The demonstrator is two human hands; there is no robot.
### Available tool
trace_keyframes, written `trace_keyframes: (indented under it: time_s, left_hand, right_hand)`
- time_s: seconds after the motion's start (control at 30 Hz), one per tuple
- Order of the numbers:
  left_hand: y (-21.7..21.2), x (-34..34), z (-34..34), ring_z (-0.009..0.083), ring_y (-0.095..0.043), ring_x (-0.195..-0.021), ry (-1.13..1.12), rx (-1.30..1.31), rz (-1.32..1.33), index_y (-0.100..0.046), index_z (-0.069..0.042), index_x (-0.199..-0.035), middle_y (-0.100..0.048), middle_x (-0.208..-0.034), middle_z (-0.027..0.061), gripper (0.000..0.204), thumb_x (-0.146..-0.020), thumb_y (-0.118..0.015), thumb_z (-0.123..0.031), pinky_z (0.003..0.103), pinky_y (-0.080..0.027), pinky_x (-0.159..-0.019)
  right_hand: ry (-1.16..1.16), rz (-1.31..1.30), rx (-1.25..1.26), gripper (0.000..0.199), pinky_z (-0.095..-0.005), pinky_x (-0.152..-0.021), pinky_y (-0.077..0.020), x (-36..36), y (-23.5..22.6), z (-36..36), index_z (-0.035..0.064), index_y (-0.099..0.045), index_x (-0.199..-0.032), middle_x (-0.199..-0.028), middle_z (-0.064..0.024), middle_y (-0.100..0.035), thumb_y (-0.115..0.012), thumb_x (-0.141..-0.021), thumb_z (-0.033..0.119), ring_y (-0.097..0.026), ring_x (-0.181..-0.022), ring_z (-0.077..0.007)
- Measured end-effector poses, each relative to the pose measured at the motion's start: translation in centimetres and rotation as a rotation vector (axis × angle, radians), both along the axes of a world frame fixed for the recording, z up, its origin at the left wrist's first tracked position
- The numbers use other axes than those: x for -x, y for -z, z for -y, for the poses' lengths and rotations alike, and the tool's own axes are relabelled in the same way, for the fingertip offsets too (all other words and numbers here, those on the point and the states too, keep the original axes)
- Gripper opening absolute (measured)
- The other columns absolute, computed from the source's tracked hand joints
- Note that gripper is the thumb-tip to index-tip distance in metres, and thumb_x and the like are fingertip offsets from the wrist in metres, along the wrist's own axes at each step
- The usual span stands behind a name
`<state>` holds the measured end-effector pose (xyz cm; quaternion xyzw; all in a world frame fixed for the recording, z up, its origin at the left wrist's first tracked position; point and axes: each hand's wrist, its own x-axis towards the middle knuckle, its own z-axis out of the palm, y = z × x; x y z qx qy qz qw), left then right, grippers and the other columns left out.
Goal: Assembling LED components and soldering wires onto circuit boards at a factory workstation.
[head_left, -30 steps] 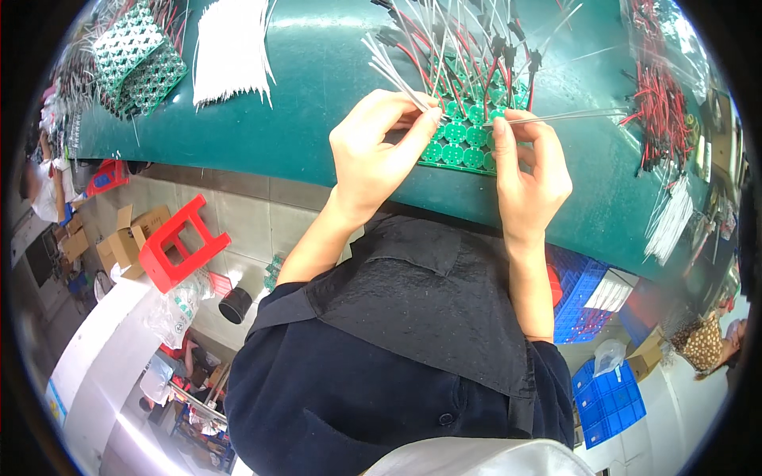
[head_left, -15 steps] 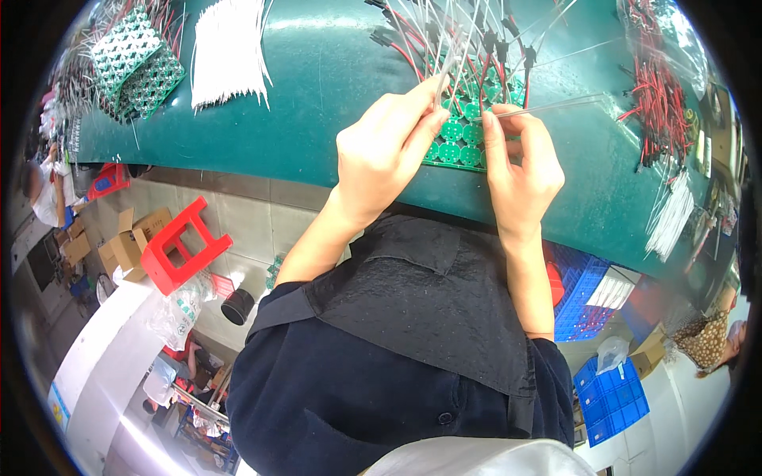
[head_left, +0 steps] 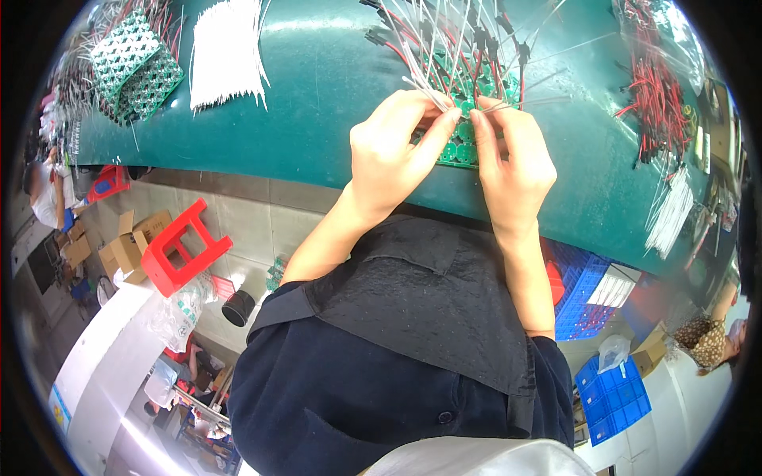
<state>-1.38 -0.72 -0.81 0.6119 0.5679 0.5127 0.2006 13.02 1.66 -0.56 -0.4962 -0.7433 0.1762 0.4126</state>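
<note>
A green circuit board panel (head_left: 459,152) with rounded sections lies on the green table in front of me. Red and black wires (head_left: 478,71) with black connectors rise from it, mixed with thin white strips that look like cable ties (head_left: 435,47). My left hand (head_left: 397,151) is closed in a pinch on white cable ties over the panel's left side. Close beside it, my right hand (head_left: 517,163) pinches thin strips of the same kind, whose blurred ends point right. The two thumbs nearly meet, and the fingers hide part of the panel.
A pile of white cable ties (head_left: 226,55) and stacked green panels (head_left: 135,59) lie at left. Red and black wires (head_left: 657,103) and more white ties (head_left: 668,210) lie at right. A red stool (head_left: 178,258) and blue crates (head_left: 611,401) stand below the table; other people are around.
My hands have come closer together, the left moving slightly right and the right slightly left. The strips in my left hand now slant up and left instead of upright.
</note>
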Motion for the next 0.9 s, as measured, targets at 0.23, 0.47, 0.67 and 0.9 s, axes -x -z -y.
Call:
trace_keyframes:
  time_s: [0.23, 0.47, 0.67, 0.9]
  left_hand:
    - [0.0, -0.2, 0.0, 0.0117, -0.068, -0.073, -0.031, 0.023, 0.054, -0.067, 0.006, -0.093, -0.068, -0.086, 0.0094, 0.011, -0.082, -0.071, 0.004, 0.023, -0.056, -0.066]
    - [0.1, -0.2, 0.2, 0.0131, -0.07, -0.077, -0.028, 0.057, 0.104, -0.066, 0.006, -0.094, -0.069, -0.086, 0.0092, 0.01, -0.084, -0.07, 0.004, 0.023, -0.057, -0.068]
    - [0.0, -0.2, 0.0, 0.0127, -0.069, -0.075, -0.02, 0.036, 0.031, -0.067, 0.005, -0.095, -0.069, -0.085, 0.009, 0.013, -0.083, -0.071, 0.003, 0.023, -0.057, -0.067]
    - [-0.2, -0.7, -0.5, 0.0138, -0.07, -0.072, 0.002, -0.076, -0.192, -0.067, 0.004, -0.104, -0.069, -0.086, 0.0109, 0.027, -0.079, -0.075, 0.001, 0.024, -0.056, -0.065]
  right_hand:
    - [0.005, 0.018, -0.019, 0.022, -0.0324, -0.067, -0.0538, 0.0, -0.1, 0.1, 0.0024, -0.065, -0.103, -0.084, -0.0087, -0.067, -0.072, -0.082, 0.003, -0.065, -0.075, -0.0228]
    - [0.074, -0.086, 0.014, 0.026, -0.0258, -0.057, -0.0513, -1.2, -0.7, 0.3, 0.0025, -0.065, -0.108, -0.081, -0.0069, -0.063, -0.071, -0.083, -0.001, -0.062, -0.068, -0.0144]
    - [0.114, -0.131, 0.042, 0.025, -0.0246, -0.056, -0.0518, -1.8, -0.3, 0.3, 0.0024, -0.065, -0.107, -0.082, -0.0073, -0.063, -0.07, -0.083, -0.002, -0.062, -0.068, -0.0136]
    - [0.108, -0.1, -0.003, 0.022, -0.0239, -0.051, -0.0485, -1.6, 0.0, 0.0, 0.0015, -0.065, -0.103, -0.083, -0.0072, -0.062, -0.071, -0.082, -0.002, -0.059, -0.061, -0.0121]
